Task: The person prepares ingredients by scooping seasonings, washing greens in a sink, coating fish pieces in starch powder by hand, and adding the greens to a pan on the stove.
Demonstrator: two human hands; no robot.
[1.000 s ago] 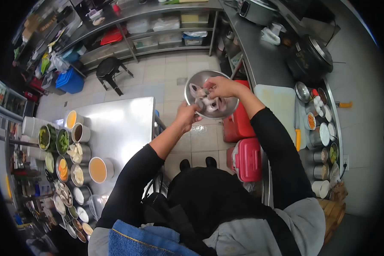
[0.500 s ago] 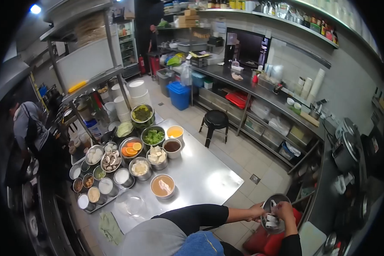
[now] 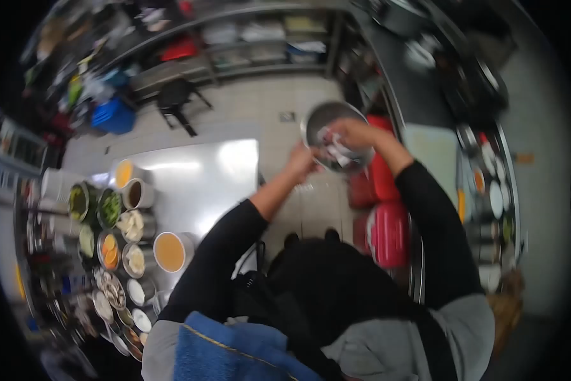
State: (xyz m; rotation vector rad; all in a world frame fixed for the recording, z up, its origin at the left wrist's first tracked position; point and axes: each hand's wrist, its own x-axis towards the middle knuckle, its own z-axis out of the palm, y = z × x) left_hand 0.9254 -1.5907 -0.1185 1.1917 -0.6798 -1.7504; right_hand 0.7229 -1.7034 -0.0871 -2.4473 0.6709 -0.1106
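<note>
A round metal bowl (image 3: 329,114) hangs over the floor in front of my body, with pale, pinkish-white pieces (image 3: 341,154) inside. My left hand (image 3: 303,159) is closed on the bowl's near left rim. Inside the bowl, my right hand (image 3: 351,133) has its fingers drawn together at the pieces. Motion blurs those fingers, and what they hold, if anything, cannot be made out.
Left is a steel table (image 3: 203,184) with a tub of brown liquid (image 3: 170,252) and several food containers. A black stool (image 3: 176,98) stands ahead. Right are red containers (image 3: 388,235), a cutting board (image 3: 430,152) and a counter.
The view swung up and left toward the table, then back down to the bowl. The bowl stays in my hands, and my right hand remains inside it.
</note>
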